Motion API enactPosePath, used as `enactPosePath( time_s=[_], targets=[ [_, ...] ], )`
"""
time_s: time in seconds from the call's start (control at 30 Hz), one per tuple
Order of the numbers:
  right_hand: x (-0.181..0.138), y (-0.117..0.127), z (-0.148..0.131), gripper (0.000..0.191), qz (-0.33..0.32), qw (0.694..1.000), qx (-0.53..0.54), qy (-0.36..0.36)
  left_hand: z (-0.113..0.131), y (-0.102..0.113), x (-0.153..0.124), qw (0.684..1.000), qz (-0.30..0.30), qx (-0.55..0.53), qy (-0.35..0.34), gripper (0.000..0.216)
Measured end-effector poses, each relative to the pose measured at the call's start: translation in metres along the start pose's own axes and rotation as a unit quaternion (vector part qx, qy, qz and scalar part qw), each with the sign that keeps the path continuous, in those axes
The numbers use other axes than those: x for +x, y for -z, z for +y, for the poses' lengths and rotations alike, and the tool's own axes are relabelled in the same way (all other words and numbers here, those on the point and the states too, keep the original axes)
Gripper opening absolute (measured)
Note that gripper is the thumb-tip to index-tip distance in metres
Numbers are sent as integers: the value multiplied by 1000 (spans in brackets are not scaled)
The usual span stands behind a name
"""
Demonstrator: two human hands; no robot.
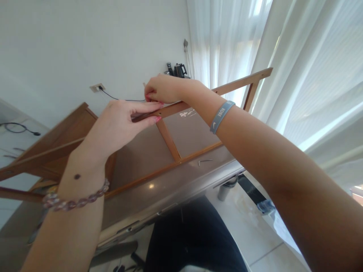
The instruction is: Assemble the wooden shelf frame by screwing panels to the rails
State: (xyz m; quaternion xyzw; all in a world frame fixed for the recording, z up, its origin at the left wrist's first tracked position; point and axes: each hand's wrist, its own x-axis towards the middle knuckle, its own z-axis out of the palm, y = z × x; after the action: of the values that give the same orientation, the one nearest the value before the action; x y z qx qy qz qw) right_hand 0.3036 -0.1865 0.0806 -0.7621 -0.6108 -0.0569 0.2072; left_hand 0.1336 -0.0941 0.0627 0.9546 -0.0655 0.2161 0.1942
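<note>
A wooden frame (pixel 172 109) with thin rails and crosspieces stands on a glossy grey-brown tabletop (pixel 159 190). My left hand (pixel 116 126) is closed around its upper rail, the thumb on the near side and the fingers along the top. Just beyond, my right hand (pixel 164 88) is curled with fingertips pinched at the rail's far side, close to my left fingertips. Whatever sits between those right fingers is hidden. A small dark hole shows in the rail beside my left fingertips. On the tabletop lies an L-shaped hex key (pixel 205 161), apart from both hands.
More wooden panels and rails (pixel 56 139) stand at the left. Behind are a white wall with a socket (pixel 97 87) and plugged-in cord, and a dark kettle (pixel 179 70). White curtains (pixel 312 75) hang at the right. A grey cylinder (pixel 227 190) is below the table edge.
</note>
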Motion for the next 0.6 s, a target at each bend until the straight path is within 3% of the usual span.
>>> enactPosePath(
  time_s=[0.13, 0.3, 0.5, 0.6],
  targets=[
    [1, -2, 1, 43, 31, 997, 70, -28, 2, -1, -1, 1000, 16, 17, 8, 34],
    [1, -2, -1, 29, 17, 1000, 14, -4, 3, 0, -2, 1000, 17, 18, 7, 35],
    [1, -4, 2, 22, 30, 999, 29, 15, 1, 0, 0, 1000, 10, 18, -3, 34],
    [1, -5, 5, 18, 78, 992, 89, -36, -1, 0, 1, 1000, 6, 11, -3, 34]
  ],
)
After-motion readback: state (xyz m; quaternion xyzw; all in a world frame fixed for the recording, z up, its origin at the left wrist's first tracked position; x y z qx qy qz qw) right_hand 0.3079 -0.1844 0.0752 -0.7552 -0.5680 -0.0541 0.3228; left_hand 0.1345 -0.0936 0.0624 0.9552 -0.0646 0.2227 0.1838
